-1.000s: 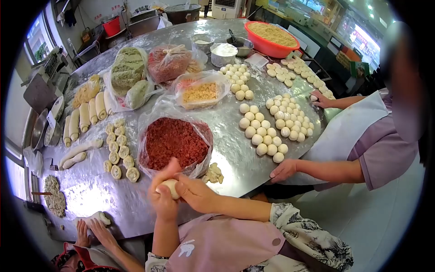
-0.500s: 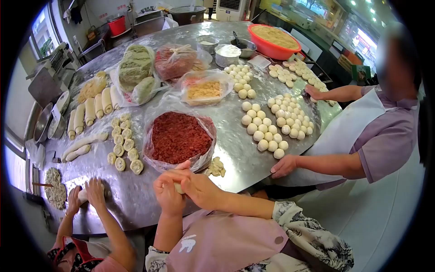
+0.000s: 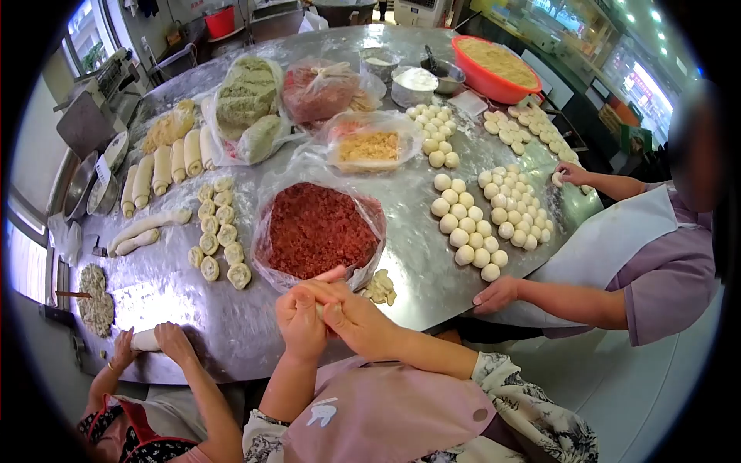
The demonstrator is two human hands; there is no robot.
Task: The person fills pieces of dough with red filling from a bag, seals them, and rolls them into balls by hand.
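My left hand [image 3: 301,322] and my right hand [image 3: 359,324] are cupped together at the table's near edge. Between them a small pale piece of dough [image 3: 319,311] shows, mostly covered by my fingers. Just beyond my hands lies an open plastic bag of dark red filling [image 3: 316,231]. A small heap of dough scraps [image 3: 380,288] rests on the metal beside the bag, right above my right hand. Left of the bag, flattened dough coils [image 3: 228,234] stand in short rows.
Round white dough balls [image 3: 465,224] fill the right side of the steel table [image 3: 417,270]. A co-worker's hand [image 3: 495,295] rests at the right edge; another person's hands [image 3: 176,341] press a dough roll at left. Behind are a tub of green filling [image 3: 247,100] and a red basin [image 3: 494,69].
The view has shifted slightly. My fingers have closed further over the dough. At right, the co-worker's far hand now holds a dough piece; at left, the other person's hands have moved nearer the table edge.
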